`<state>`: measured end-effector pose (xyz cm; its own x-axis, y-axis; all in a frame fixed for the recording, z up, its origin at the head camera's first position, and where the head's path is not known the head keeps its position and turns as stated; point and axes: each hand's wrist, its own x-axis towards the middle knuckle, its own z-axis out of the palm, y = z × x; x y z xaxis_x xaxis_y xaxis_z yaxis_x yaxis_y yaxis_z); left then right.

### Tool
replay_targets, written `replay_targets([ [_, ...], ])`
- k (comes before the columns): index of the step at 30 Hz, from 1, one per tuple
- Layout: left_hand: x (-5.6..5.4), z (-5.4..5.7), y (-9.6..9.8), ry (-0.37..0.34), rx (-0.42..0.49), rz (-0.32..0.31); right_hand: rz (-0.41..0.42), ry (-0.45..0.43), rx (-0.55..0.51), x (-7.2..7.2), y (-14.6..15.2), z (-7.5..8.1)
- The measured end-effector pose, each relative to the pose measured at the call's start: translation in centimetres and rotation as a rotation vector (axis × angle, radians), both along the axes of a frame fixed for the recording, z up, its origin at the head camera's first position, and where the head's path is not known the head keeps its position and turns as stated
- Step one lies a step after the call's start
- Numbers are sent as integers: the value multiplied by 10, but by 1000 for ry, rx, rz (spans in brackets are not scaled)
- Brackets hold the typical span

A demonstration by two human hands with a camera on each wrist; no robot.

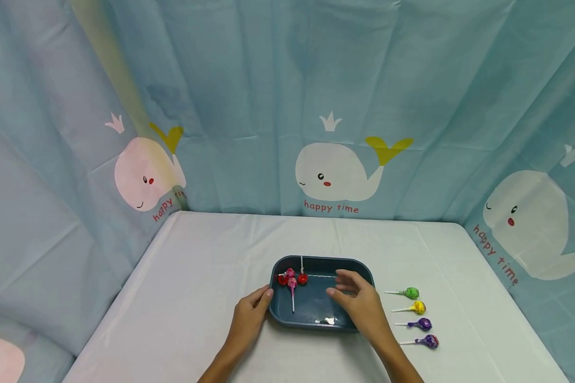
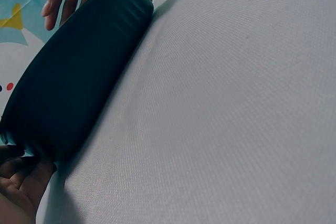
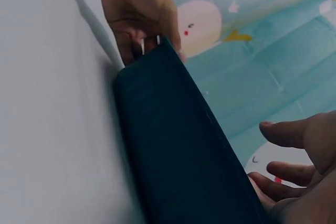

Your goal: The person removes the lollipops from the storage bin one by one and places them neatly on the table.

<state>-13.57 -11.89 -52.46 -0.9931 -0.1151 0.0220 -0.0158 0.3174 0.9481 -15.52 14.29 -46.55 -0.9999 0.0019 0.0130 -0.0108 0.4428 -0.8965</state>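
Observation:
A dark blue-green rectangular tray (image 1: 316,320) stands on the table. My left hand (image 1: 249,319) grips its left end, thumb over the rim and fingers against the outer wall, as the right wrist view also shows. Over the tray's right side is my right hand (image 1: 361,303), its thumb and fingers spread apart with nothing between them. Inside, at the left, lie red lollipops, one a red lollipop (image 1: 302,279) with its stick against the back wall, and pink ones, one a pink lollipop (image 1: 292,283) with its stick towards me.
Right of the tray a column of lollipops lies on the white tablecloth (image 1: 196,276): a green lollipop (image 1: 411,292), a yellow lollipop (image 1: 419,307) and two purple ones, the nearer purple lollipop (image 1: 430,341) closest to me. A blue whale-print curtain (image 1: 249,175) hangs behind and at both sides.

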Motion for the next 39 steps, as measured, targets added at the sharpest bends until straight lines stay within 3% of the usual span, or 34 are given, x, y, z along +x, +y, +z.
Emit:
replay_targets([
  [10, 0, 0, 0, -4, 18, -18, 56, 6, 35, -17, -12, -10],
  [20, 0, 2, -1, 0, -3, -5, 112, -48, 58, -31, -24, -19],
  [39, 0, -1, 0, -4, 19, -19, 152, -75, 117, -50, -41, -27],
])
